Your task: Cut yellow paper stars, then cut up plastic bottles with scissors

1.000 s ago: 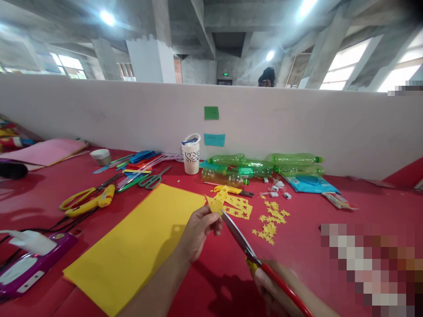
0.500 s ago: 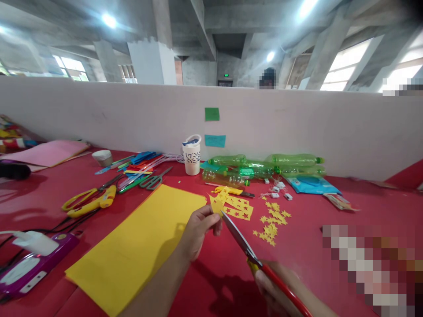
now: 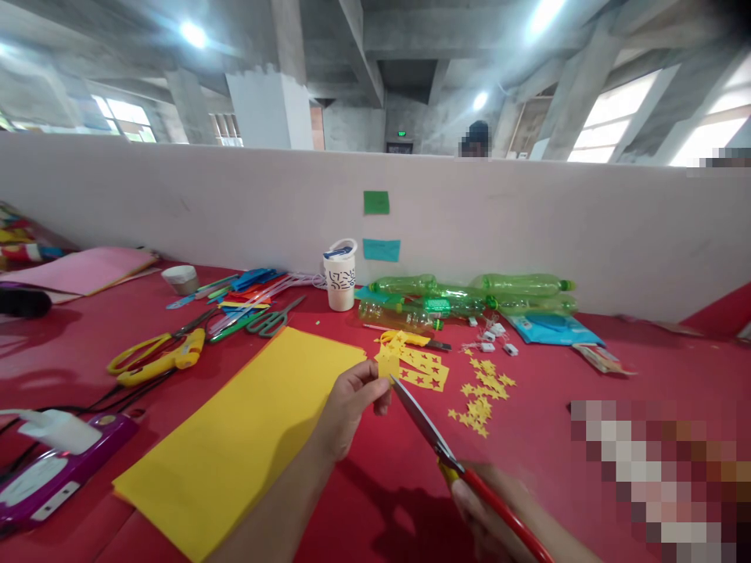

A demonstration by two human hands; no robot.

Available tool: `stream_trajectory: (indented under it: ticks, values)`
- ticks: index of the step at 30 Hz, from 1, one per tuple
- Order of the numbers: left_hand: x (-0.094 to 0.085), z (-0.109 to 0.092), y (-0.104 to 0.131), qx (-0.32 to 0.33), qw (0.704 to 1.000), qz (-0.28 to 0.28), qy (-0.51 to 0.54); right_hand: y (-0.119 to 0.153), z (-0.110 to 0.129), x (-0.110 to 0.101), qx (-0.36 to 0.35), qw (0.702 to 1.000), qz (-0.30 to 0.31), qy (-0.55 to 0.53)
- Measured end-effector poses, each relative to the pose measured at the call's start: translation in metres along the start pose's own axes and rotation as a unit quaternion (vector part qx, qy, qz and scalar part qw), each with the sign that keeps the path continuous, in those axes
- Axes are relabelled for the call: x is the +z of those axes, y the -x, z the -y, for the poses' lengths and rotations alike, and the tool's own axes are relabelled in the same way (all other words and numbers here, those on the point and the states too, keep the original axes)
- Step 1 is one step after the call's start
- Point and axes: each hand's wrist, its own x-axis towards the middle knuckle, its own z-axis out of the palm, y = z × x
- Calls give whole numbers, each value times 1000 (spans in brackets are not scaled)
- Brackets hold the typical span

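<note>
My left hand (image 3: 352,403) pinches a small piece of yellow paper (image 3: 388,366) between thumb and fingers. In my right hand (image 3: 484,500) is a pair of scissors (image 3: 425,426) with red handles, its blade tips touching or just beside the paper's lower edge. Behind the held piece lie yellow strips (image 3: 423,369) with star-shaped holes. Several cut-out yellow stars (image 3: 481,395) are scattered to the right. A stack of yellow paper sheets (image 3: 246,438) rests under and left of my left forearm.
Green plastic bottles (image 3: 516,284), a white cup (image 3: 340,277) and a blue packet (image 3: 555,328) stand or lie along the white partition (image 3: 264,203). A yellow glue gun (image 3: 170,360), grey scissors (image 3: 275,317) and a purple power strip (image 3: 64,469) are on the left. A yellow-handled cutter (image 3: 411,338) lies behind the strips.
The small yellow paper has turned slightly in my left fingers, now showing a squarer outline. Both hands and the scissors have stayed almost in place.
</note>
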Motion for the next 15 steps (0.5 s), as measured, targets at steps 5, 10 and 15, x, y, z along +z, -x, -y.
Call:
stream_trajectory:
  ticks: [5, 10, 15]
  values:
    - [-5, -4, -1, -13, 999, 10, -50, 1, 7, -1, 1, 1000, 5, 22]
    - [-10, -8, -2, -28, 997, 14, -76, 1, 7, -2, -3, 999, 11, 40]
    - [-12, -10, -2, -38, 996, 26, -79, -1, 2, -3, 6, 999, 9, 49]
